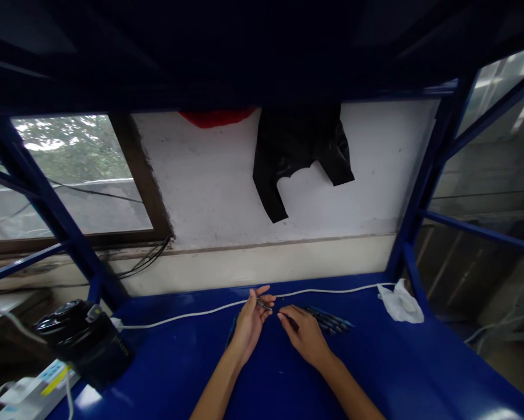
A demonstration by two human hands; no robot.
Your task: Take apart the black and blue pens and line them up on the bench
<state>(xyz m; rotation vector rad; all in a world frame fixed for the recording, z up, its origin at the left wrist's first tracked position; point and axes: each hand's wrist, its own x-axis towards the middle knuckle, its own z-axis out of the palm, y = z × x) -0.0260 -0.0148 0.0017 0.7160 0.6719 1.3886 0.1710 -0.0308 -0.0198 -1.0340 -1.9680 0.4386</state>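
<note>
My left hand [252, 319] is raised over the blue surface, palm partly turned up, with its thumb and fingers closed on a slim grey pen part [264, 304]. Close on its right, my right hand [304, 333] pinches a small dark pen part [292, 321], mostly covered by the fingers. A small gap separates the two hands. Beside my right hand lies a group of several dark pens [332, 322] with bluish ends. More dark, slim items [232, 330] show partly behind my left wrist; their kind is unclear.
A white cable [183, 315] runs along the back of the blue surface [174, 373]. Crumpled white tissue [402, 303] lies at the right. A black bottle [84, 344] and a white power strip [38, 394] stand at the left. Blue metal posts [419, 192] frame both sides.
</note>
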